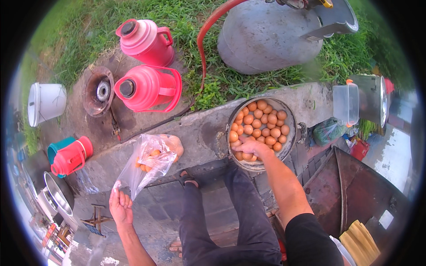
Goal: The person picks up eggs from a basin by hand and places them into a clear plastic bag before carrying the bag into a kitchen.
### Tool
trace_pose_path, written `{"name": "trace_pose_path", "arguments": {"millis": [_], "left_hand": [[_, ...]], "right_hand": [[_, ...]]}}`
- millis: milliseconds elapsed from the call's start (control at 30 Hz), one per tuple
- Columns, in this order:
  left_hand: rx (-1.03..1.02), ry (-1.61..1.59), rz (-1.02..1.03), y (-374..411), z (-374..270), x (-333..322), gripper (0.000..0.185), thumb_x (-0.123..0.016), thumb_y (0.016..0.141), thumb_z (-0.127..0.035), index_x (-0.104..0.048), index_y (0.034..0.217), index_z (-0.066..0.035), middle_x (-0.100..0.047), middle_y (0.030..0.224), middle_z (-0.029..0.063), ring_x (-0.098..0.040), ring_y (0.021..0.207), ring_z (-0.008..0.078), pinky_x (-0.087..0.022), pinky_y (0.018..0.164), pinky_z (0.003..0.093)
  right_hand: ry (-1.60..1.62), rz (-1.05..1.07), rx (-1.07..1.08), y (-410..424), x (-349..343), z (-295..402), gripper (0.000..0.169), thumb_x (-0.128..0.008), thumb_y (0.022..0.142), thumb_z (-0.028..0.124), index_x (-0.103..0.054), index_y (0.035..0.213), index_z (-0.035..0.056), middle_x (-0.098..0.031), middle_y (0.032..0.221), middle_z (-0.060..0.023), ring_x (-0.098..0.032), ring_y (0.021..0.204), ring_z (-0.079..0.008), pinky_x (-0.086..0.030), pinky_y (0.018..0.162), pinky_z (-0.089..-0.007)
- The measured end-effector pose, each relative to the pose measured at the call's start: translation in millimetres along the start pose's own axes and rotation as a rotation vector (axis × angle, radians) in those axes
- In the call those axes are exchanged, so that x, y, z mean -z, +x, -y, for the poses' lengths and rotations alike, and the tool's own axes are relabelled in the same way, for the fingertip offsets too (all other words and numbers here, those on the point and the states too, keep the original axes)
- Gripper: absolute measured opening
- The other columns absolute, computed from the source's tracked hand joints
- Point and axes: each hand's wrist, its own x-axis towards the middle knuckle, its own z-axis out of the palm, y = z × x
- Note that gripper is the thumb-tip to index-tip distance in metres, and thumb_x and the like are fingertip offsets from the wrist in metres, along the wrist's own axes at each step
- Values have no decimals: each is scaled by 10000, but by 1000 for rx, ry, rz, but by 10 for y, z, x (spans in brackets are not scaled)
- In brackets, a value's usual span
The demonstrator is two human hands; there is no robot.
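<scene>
My left hand (121, 204) pinches the rim of a clear plastic bag (134, 178). Several brown eggs (146, 166) lie inside it, and its filled end rests on a concrete ledge (196, 133). My right hand (249, 146) reaches into a round metal pot (293, 133) that holds many brown eggs (266, 118). Its fingers are at the eggs by the pot's left wall; whether they grip one is hard to see. The pot stands on the same ledge, to the right of the bag.
Beyond the ledge are two pink thermos flasks (149, 88), a rusty gas burner (98, 91) and a grey gas cylinder (269, 36) with a red hose (200, 40). A white bucket (48, 101) stands left; a clear plastic box (346, 103) and a rusty metal cover (352, 193) are right.
</scene>
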Motion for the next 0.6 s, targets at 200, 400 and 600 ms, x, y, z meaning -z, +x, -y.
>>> {"name": "trace_pose_path", "arguments": {"millis": [200,400,600], "left_hand": [[19,-22,6,-13,-4,-92,306,-437,1025,-202,-559,1247,-31,-320,569,-54,-286,464,54,-246,441,222],[14,-18,27,-10,-60,-152,288,-449,1022,-199,-575,1228,-43,-330,564,-52,-301,468,62,-256,451,228],[7,-104,1,-60,-77,-33,299,-453,1016,-201,-564,1255,-60,-313,565,-60,-288,476,60,-247,465,233]], "right_hand": [[208,92,123,46,-97,-364,666,-708,862,394,-451,1388,75,-526,1340,-101,-473,1228,-185,-380,1016,-321],[507,92,190,-238,65,-484,560,-653,919,327,-426,1365,75,-538,1234,-61,-475,1174,-150,-387,1006,-306],[473,368,553,-1238,-345,926,540,-683,895,229,-426,1348,84,-530,1193,-40,-516,1127,-143,-423,971,-315]]}}
